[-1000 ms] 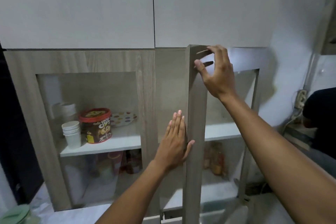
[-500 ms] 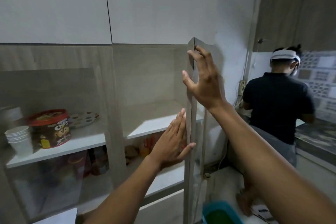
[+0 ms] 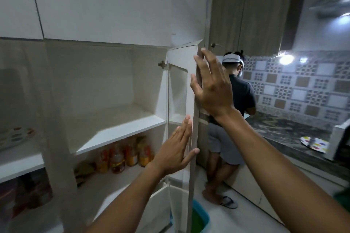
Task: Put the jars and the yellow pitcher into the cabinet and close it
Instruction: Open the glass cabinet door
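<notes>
Both hands lie flat-fingered on the open cabinet door [image 3: 193, 100]; left [image 3: 175, 149] low, right [image 3: 210, 89] high.

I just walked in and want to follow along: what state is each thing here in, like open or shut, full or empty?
Cabinet door: swung wide open.
Upper shelf: bare.
Lower shelf: holds bottles with amber liquid.
Left hand: flat, fingers straight, against the door's inner side.
Right hand: fingers spread, on the door's outer edge.
Counter lamp: lit.
</notes>
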